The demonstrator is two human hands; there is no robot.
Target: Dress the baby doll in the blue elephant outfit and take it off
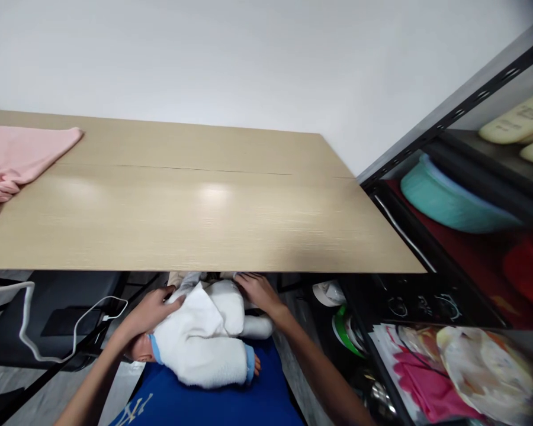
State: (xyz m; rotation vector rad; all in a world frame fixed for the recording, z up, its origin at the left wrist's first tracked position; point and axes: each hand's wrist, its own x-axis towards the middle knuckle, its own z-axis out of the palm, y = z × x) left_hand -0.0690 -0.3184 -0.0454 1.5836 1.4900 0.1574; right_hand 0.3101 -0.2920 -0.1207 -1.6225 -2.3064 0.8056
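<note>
A baby doll (199,355) in fluffy white clothes with blue cuffs lies on its side across my lap, on blue fabric with a pale logo. Its head points left and is partly covered by my left forearm; one small hand sticks out of the blue cuff. My left hand (153,309) grips the doll near its shoulder, thumb lying over the white cloth. On the other side, my right hand (260,294) holds the doll's far end, with its fingertips partly hidden at the table edge. A white flap of cloth (203,310) stands up between my hands.
Above my lap extends a light wooden table (204,219), with pink cloth (22,154) at its left. A white cable (26,319) hangs at lower left. Shelving on the right holds a turquoise basin (453,198), a black appliance (421,302) and pink cloth (430,384).
</note>
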